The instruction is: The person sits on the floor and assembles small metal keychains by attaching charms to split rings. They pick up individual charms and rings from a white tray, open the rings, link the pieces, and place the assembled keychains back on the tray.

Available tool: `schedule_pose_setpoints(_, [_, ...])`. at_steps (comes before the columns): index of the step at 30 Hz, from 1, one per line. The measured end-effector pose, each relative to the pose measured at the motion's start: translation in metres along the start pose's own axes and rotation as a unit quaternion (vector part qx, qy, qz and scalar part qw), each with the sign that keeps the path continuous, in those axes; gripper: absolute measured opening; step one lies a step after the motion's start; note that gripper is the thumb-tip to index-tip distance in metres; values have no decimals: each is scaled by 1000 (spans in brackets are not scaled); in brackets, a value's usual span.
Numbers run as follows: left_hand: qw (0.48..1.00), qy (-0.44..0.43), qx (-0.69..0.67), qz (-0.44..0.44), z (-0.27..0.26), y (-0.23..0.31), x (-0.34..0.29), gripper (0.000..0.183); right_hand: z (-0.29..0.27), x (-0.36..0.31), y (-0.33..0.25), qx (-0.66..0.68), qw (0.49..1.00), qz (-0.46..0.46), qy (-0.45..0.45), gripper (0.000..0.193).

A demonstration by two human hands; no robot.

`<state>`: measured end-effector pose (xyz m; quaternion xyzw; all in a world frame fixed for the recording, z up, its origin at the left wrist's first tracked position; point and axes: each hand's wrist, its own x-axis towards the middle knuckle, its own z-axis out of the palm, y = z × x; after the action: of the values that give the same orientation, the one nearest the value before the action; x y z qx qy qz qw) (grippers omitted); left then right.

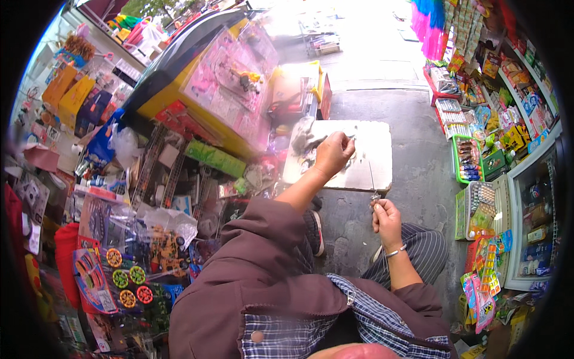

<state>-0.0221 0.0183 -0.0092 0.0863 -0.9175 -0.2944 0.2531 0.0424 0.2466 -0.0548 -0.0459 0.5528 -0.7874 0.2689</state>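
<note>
My left hand is over a white board, its fingertips pinched together. Whatever is between those fingers is too small to make out. Small dark bits lie on the board around the fingers, and a greyish clump sits at its left edge. Nearer to me, beyond the board's front edge, my right hand is closed on a thin stick. The stick points up and away over the board. A small brownish lump shows where the stick meets the fingers.
Packed toys and goods crowd the left, with a yellow-edged display case beside the board. On the right are a green basket, snack shelves and a glass-door fridge. Grey floor lies between, and bright daylight enters at the far end.
</note>
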Motion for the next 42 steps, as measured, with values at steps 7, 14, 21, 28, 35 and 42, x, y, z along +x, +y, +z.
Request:
schedule_pose_setpoints(7, [976,21,-211,-55,-58,7,-37,19,11,-7,1,-24,999,-11,-46,11])
schedule_pose_setpoints(14, [973,-30,-199,-113,-95,2,-70,15,21,-11,7,-50,993,-17,-109,11])
schedule_pose_setpoints(21, [916,-42,-362,-168,-101,-6,-85,20,33,-20,6,-80,988,2,-132,12])
schedule_pose_setpoints(28, [857,-94,-470,-192,-80,-27,-97,24,27,-20,17,-102,985,4,-137,13])
schedule_pose_setpoints(35, [755,-38,-553,-350,-72,-8,-111,25,29,-20,14,-64,985,43,-153,14])
schedule_pose_setpoints(42, [720,-67,-592,-355,-63,-7,-113,24,33,-16,14,-95,984,57,-136,14])
